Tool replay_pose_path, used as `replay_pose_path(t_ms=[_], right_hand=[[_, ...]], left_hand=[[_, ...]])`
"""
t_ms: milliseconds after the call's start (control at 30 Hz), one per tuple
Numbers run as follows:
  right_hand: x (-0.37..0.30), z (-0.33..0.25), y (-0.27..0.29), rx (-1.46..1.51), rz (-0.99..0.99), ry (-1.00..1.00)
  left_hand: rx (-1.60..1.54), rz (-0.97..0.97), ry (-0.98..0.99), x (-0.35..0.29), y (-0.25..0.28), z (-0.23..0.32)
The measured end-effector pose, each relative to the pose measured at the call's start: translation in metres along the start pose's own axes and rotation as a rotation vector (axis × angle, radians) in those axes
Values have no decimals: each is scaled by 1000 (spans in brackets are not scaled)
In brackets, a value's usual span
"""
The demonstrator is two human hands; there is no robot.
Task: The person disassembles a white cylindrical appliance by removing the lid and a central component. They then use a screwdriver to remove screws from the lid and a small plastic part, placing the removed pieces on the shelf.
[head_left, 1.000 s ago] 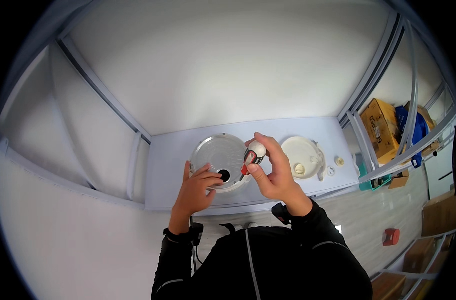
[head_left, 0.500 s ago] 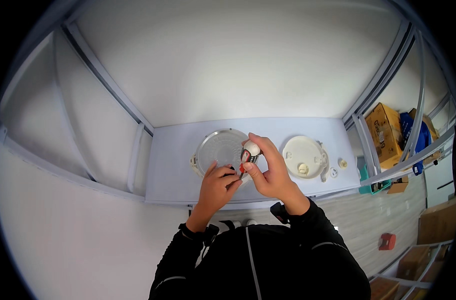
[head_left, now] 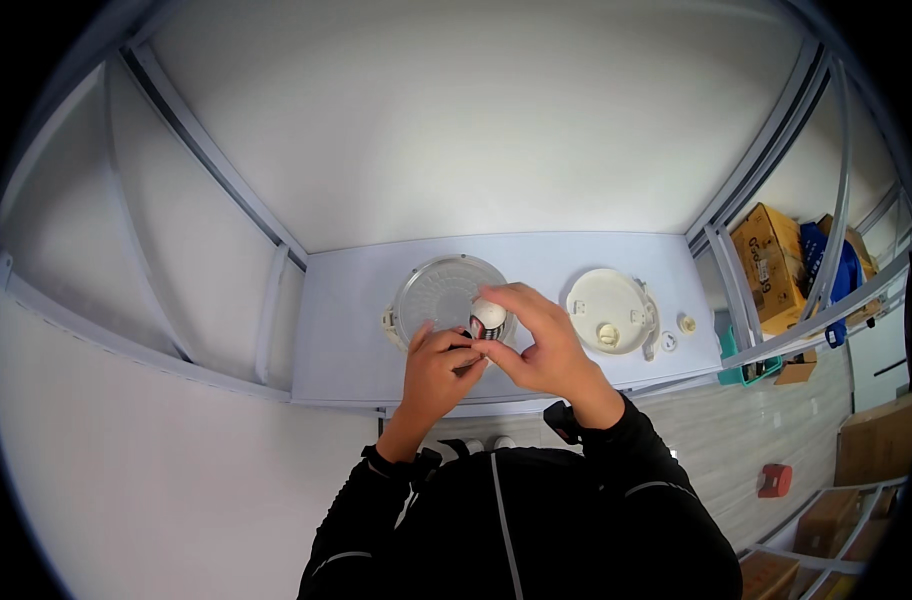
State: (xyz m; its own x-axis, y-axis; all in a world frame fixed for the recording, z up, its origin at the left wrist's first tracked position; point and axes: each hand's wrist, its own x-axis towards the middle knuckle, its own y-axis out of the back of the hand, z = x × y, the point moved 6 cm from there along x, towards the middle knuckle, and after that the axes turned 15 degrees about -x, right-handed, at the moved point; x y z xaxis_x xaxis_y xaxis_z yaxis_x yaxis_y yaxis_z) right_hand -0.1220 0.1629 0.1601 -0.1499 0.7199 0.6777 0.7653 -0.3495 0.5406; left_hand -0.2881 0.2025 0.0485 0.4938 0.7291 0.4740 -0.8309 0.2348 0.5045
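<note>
My right hand (head_left: 551,350) is closed round a screwdriver (head_left: 487,316) with a thick white, black and red handle. Its rounded white end faces up and its tip is hidden behind my fingers. Close against it, my left hand (head_left: 434,378) has its fingers bent together in a pinch near the tip; a bit of something dark shows there, too small to name. Both hands are over the near right part of a round clear ribbed cover (head_left: 438,288) with a metallic rim and a light latch on its left side.
To the right on the white table (head_left: 341,290) lies a round white dish-like housing (head_left: 593,298) with a side handle. Beside it are a small cream-coloured round part (head_left: 687,323) and a small white disc (head_left: 668,342). Cardboard boxes (head_left: 766,260) stand beyond the frame posts.
My right hand has shifted slightly left and down with the screwdriver, whose handle has turned more upright and whose red lower part no longer shows. My left hand has barely moved.
</note>
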Motion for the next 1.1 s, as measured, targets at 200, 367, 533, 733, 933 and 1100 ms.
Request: replay_pose_path(t_ms=[200,367,533,733,933,1100], right_hand=[[-1,-5,2,38,44,21],[-4,-3,8,-92,95,-14],[-4,-4,5,157,126,-162],[3,-19,19,-61,160,17],[-3,-7,16,69,163,-83],[3,-19,24,-21,223,109]], left_hand=[[17,48,-11,-3,-4,-3],[27,75,-43,-2,-2,0],[11,67,-32,-2,-2,1],[18,78,-18,-3,-2,1],[15,75,-43,-2,-3,1],[3,85,-28,-2,-4,0]])
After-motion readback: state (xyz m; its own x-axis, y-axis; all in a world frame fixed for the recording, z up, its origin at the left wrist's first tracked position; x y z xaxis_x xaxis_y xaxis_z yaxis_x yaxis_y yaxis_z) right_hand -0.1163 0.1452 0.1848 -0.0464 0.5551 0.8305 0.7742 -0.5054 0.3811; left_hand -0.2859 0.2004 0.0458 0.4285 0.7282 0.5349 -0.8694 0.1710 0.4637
